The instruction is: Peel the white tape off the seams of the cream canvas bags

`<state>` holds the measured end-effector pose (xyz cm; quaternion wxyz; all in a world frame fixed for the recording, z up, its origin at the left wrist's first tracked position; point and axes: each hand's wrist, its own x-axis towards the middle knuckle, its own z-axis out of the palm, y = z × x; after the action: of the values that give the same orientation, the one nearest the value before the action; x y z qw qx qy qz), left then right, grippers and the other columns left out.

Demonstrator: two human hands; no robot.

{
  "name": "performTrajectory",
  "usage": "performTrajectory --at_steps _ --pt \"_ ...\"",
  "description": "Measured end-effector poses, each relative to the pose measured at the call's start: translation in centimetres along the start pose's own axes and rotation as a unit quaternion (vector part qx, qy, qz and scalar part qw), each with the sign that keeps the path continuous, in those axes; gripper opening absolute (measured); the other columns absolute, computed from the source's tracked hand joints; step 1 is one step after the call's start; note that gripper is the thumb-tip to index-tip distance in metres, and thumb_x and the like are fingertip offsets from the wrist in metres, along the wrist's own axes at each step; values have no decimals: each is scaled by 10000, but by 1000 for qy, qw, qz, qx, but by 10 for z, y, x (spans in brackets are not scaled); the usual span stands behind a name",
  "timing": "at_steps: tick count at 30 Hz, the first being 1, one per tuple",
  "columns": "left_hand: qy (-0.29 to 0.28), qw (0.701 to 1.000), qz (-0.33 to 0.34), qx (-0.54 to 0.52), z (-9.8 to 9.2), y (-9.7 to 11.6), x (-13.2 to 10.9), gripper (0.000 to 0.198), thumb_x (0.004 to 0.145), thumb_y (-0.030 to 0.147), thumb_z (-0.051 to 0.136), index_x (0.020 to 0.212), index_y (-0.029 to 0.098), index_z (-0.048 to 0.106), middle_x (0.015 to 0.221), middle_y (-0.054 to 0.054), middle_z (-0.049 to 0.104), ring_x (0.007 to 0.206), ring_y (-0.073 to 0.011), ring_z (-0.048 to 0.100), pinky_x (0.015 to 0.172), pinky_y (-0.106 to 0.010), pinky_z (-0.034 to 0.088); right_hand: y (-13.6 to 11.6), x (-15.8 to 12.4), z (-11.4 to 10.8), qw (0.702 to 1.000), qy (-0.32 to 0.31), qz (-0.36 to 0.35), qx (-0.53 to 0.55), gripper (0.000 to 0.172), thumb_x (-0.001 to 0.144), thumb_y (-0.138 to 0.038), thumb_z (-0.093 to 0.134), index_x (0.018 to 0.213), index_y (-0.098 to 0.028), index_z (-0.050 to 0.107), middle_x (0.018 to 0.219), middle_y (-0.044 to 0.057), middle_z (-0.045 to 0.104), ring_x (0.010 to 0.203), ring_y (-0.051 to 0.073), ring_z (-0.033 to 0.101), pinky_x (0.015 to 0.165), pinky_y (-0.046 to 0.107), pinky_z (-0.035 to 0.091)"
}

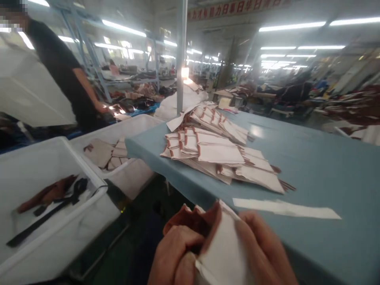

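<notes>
Between my two hands is a sewn piece [227, 241], off-white on one side and reddish brown on the other, its edges curling up. My left hand [178, 253] is closed on its left part, fingers bent and thumb pressed to the lower edge. Along the right side, my right hand [264, 245] grips it with the fingers wrapped round. The piece is in front of the blue-green table's near edge. Beyond it on the table lies a stack of similar off-white pieces [219, 148] with brown edges, fanned out in overlapping layers. A pale strip [286, 208] lies to their right.
White bins [102, 194] stand left of the table [332, 166]; one holds brown and black scraps [56, 190], another off-white pieces [101, 152]. A metal post [180, 59] rises behind the stack. A co-worker in dark clothes [59, 59] stands at far left.
</notes>
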<state>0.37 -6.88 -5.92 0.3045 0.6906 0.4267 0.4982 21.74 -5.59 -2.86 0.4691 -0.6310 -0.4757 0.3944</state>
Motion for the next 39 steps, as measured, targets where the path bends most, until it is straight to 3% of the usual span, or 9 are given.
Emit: performTrajectory --at_steps 5,8,12,15,20,23,28,32,39 --pt "0 983 -185 -19 -1 5 -21 450 1135 608 559 1166 304 889 1193 -42 877 1086 -271 811 1011 -305 665 27 22 -7 995 -79 -33 -48 482 1030 -707 626 846 -263 583 734 -20 536 662 192 461 600 308 388" --pt "-47 971 -234 -28 -11 -4 -26 402 1033 583 674 1190 285 891 1204 -42 878 1101 -295 814 1003 -321 680 32 28 -6 994 -107 -22 -24 491 1045 -710 613 874 -253 566 764 -30 504 681 172 427 601 291 360" --pt "-67 957 -282 -5 -22 -14 -24 481 890 553 801 1271 271 886 1308 -70 870 1273 -355 780 1146 -380 634 41 36 -1 988 -151 16 34 616 989 -844 645 878 -246 547 760 -47 463 671 149 369 590 277 329" --pt "-100 957 -273 3 -26 -16 -18 443 951 569 756 1233 252 882 1275 -87 878 1209 -344 792 1080 -385 656 55 41 10 976 -199 56 66 700 943 -937 629 893 -246 534 763 -52 463 664 138 354 583 273 303" --pt "-205 957 -206 -23 -31 -12 0 439 1116 552 543 950 246 810 928 -6 840 860 -213 768 785 -247 592 76 37 42 958 -268 82 67 713 916 -949 612 882 -239 550 750 -47 494 661 138 381 599 281 326" --pt "-195 965 -171 -27 -33 -8 8 404 1122 485 548 877 245 763 836 32 798 754 -166 733 714 -222 531 71 30 51 955 -284 70 40 558 982 -769 658 933 -214 629 812 -15 587 725 160 474 667 299 378" --pt "-154 976 -155 7 -34 -5 9 363 1086 384 573 787 253 732 747 39 770 669 -158 686 653 -238 495 32 20 37 978 -199 -62 -24 237 1013 -452 714 1037 -218 695 973 20 725 872 187 623 840 339 486" --pt "-130 979 -153 30 -37 -10 3 355 1069 400 598 784 255 753 794 15 789 718 -177 711 672 -247 520 6 7 33 952 -294 -87 4 372 942 -551 865 976 -226 687 899 -14 699 789 159 597 741 304 473" --pt "-110 983 -149 -5 -44 -10 -5 349 1065 385 612 778 247 754 692 41 725 614 -142 657 585 -214 479 7 0 50 927 -369 19 59 582 896 -745 894 935 -221 644 820 -34 642 704 135 517 656 292 409"
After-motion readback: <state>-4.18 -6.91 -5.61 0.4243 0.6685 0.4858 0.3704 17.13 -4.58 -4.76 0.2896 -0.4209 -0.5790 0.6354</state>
